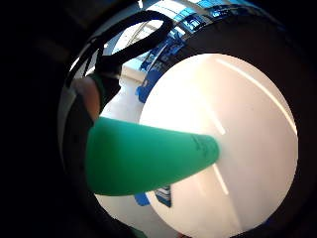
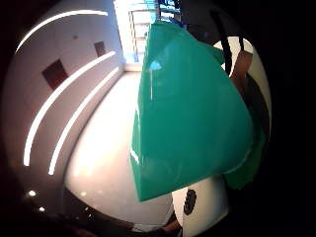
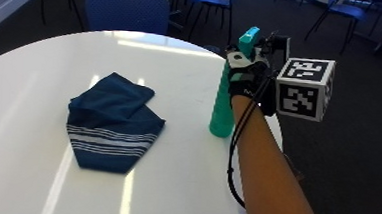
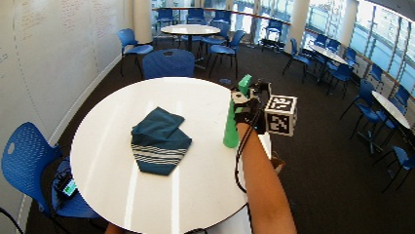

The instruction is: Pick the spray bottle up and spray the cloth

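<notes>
green spray bottle (image 3: 223,109) upright on the round white tabletop (image 3: 39,77), near its edge on the person's side, base seemingly touching or only just clear of the surface; cannot tell which from the outside view. gloved right hands (image 3: 247,76) wrapped around the narrow neck just under the teal spray head (image 3: 249,40), fingers curled round it and gripping, probably so a finger can reach the trigger without regripping. both palm views filled with green plastic, so bottle pressed close against the palm.

folded dark blue cloth (image 3: 113,120) with white stripes at one end, lying flat on the tabletop, well apart from the bottle. nozzle looks turned away from the cloth rather than at it, though hard to tell. judged as the pick-up step: grasp made, lift barely begun if at all. next likely needed: raising the bottle, swinging it toward the cloth and aiming the nozzle down before squeezing. risk of tipping the tall, narrow bottle with a hold so high.
</notes>
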